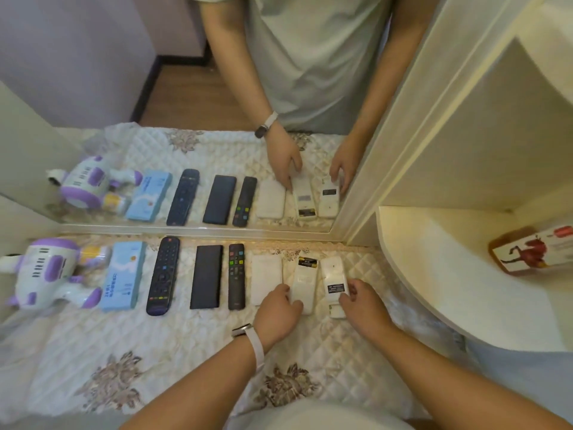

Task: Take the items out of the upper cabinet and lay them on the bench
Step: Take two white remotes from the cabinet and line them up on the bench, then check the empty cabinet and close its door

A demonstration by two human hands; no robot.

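A row of items lies on the quilted bench (130,361) below a mirror. From the left: a purple-and-white toy plane (46,271), a blue box (124,274), a dark remote (163,274), a black slab (206,276), a slim black remote (236,276), a white slab (266,271). My left hand (277,311) grips the near end of a white remote (305,279) that lies face down with its battery showing. My right hand (361,301) holds a second white remote (335,280) with a black label.
The mirror (192,88) reflects my arms and the row. To the right, a cream shelf unit (434,274) carries an orange box with a red horse picture (533,252). A watch with a white strap sits on my left wrist.
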